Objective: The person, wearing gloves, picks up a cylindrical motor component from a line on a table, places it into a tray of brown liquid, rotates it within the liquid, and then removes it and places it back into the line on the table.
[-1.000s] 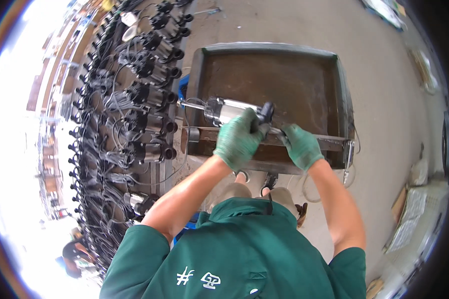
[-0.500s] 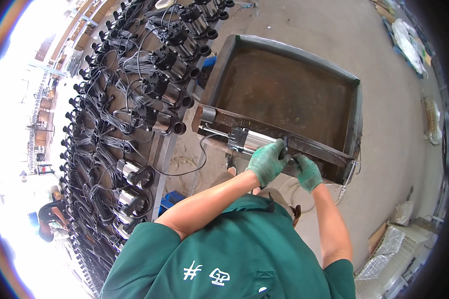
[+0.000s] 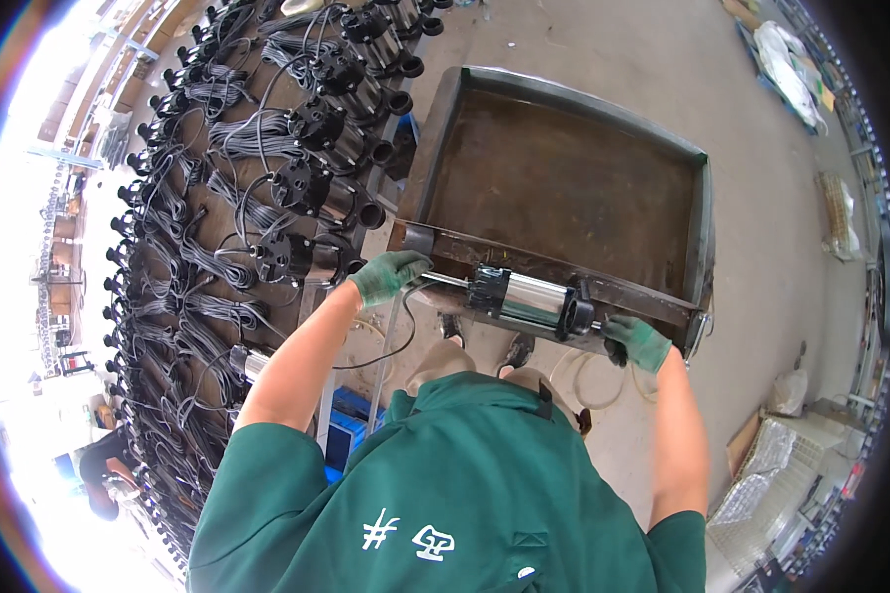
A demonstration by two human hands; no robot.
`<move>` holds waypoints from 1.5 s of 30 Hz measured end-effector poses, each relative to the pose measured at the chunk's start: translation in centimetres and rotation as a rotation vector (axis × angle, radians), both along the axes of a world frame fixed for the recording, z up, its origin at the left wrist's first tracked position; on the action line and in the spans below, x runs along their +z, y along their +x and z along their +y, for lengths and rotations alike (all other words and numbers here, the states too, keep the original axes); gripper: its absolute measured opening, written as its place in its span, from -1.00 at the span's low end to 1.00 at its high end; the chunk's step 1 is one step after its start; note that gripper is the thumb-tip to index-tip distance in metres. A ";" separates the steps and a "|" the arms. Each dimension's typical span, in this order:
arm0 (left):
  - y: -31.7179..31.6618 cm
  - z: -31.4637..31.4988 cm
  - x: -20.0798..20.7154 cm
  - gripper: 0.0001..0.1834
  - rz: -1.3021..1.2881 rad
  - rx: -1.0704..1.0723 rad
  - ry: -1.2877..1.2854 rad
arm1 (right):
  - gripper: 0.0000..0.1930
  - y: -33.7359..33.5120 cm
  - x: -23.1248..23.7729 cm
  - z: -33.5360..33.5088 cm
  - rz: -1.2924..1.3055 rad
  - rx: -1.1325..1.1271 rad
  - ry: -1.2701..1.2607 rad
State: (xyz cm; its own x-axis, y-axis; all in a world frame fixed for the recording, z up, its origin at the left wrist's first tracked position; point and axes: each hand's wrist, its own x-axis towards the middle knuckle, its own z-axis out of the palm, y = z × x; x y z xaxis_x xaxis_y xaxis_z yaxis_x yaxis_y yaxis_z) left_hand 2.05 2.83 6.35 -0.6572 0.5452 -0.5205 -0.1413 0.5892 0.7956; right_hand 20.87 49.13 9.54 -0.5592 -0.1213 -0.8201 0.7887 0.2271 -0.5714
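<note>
A pump point(image 3: 532, 299) with a shiny steel body and black ends lies on its side along the near ledge of a metal tank point(image 3: 704, 229). From its left end a thin metal rod point(image 3: 447, 280) sticks out, and my left hand point(image 3: 390, 278), in a green glove, is closed around the rod's outer end. My right hand point(image 3: 643, 343), gloved too, is curled at the pump's right end beside a short metal tip. Dark fingertips or a black part show under it; which one I cannot tell. A black cable point(image 3: 402, 334) hangs below the rod.
Rows of similar pumps point(image 3: 326, 133) with coiled grey cables crowd a table at the left. Murky brown water or a rusty bottom fills the tank's inside. Blue crates point(image 3: 344, 431) stand under the table. Another person point(image 3: 106, 472) is at the far left.
My hands have moved apart: the left from the pump's right end to the rod at the left, the right slightly rightward. The pump has shifted a little right.
</note>
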 end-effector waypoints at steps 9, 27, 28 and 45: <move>-1.9 2.5 -3.6 -0.54 -0.617 0.380 -0.162 | -0.82 2.4 -4.8 -0.8 0.397 0.472 0.667; -2.1 2.0 -3.0 -0.52 -0.663 0.411 -0.119 | -0.65 2.5 -3.8 -0.6 -0.167 -0.519 -0.259; -1.7 2.4 -2.2 -0.52 -0.667 0.405 -0.118 | -0.71 2.5 -3.5 -1.6 -0.054 -0.583 -0.251; 0.7 0.1 -1.3 -0.46 -0.031 0.099 0.087 | -0.28 0.1 -2.0 -1.1 0.103 -0.114 -0.099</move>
State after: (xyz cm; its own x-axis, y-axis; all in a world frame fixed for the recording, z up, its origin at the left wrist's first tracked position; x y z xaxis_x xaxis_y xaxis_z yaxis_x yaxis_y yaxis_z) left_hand 2.75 2.95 5.05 -0.6946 0.5220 -0.4950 -0.2207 0.5003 0.8373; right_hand 21.00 48.06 7.51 -0.6547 -0.1294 -0.7447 0.7419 0.0782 -0.6659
